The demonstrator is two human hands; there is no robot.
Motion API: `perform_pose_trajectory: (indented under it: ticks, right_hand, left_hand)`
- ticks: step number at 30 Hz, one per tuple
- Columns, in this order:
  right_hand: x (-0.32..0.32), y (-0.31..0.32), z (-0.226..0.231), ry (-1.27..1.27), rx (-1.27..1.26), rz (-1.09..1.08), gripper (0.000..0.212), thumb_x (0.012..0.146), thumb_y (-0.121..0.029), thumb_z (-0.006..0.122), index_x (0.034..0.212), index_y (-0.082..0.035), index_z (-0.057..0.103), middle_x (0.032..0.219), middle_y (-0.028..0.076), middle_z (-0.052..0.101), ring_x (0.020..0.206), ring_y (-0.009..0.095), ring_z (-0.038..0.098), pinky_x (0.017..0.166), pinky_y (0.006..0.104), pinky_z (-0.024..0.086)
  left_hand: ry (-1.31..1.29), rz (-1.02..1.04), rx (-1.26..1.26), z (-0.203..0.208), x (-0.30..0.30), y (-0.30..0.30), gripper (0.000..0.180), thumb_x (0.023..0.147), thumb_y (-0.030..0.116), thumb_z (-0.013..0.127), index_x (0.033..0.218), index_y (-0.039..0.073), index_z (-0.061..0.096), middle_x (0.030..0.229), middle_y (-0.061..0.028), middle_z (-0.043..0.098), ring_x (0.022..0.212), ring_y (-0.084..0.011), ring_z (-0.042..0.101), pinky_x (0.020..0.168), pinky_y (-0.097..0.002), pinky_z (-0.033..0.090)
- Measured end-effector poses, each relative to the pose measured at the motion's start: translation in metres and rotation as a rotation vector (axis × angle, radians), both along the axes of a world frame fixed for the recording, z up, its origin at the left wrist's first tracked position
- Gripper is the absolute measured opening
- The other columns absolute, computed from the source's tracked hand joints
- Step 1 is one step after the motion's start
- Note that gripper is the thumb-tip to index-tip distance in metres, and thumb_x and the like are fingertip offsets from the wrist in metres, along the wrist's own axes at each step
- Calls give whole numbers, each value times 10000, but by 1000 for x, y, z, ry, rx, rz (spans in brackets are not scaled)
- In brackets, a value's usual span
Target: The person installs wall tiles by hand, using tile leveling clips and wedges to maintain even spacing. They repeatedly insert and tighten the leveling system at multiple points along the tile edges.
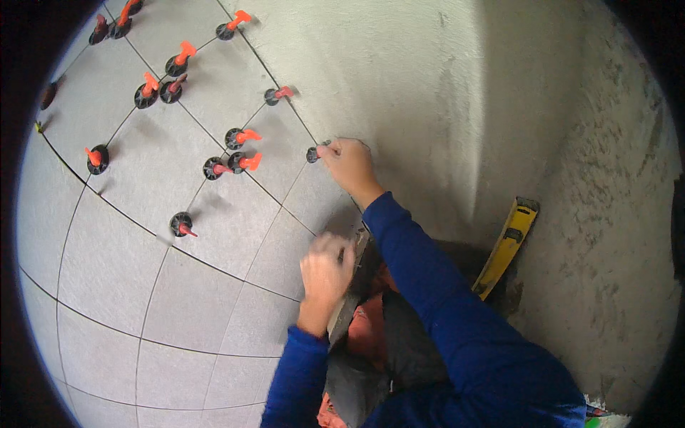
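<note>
My right hand (347,167) pinches the top of a tile leveling clip (312,154) with a black round base, at the outer edge of the tiles. The fingers cover its handle. My left hand (325,274) hovers nearer to me, blurred by motion, its fingers curled in; a small dark spot shows between them, too unclear to name. Similar clips with orange-red handles stand along the tile joints, among them one clip (272,96) farther up the same edge and another clip (235,138) to the left.
Large grey tiles (193,299) spread across the left side. Bare grey plaster or screed (421,93) lies beyond their edge. A yellow spirit level (506,246) leans to the right of my right arm. Farther left, a single clip (182,225) stands at a joint.
</note>
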State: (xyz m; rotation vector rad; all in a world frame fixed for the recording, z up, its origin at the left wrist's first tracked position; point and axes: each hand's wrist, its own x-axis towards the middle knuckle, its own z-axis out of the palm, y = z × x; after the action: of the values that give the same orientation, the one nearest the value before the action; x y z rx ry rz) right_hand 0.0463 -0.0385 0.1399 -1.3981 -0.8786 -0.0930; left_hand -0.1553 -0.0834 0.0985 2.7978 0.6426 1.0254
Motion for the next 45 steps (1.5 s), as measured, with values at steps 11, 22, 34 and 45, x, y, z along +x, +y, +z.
perform_pose_trajectory:
  ticks: [11,22,34,45]
  right_hand:
    - [-4,3,-3,175,37,82,308,854,-255,697,710,18,696,617,173,642,548,283,603,570,410,460]
    - [1,-1,3,-344,-291,-45,350,964,-347,607,916,-10,691,875,260,692,829,454,673,739,534,520]
    - [8,11,-7,-291,-217,-95,410,977,-367,563,819,-19,710,761,223,679,728,426,664,662,500,497]
    - [7,3,0,408,-131,341,421,948,-352,606,671,-36,623,563,27,535,449,131,464,433,313,338]
  left_hand:
    - [-43,286,-921,-188,-181,-71,212,900,210,729,932,1,744,845,-105,724,708,-194,675,638,-347,520]
    - [-100,469,-1031,-274,-245,-118,244,874,231,738,932,-6,753,897,-122,743,818,-202,707,738,-331,544]
    - [12,509,-873,-265,-238,-124,265,852,271,744,933,18,753,932,-166,729,878,-334,711,791,-401,545]
    - [18,498,-864,-268,-241,-125,285,855,277,747,930,2,750,926,-166,730,873,-308,715,795,-378,544]
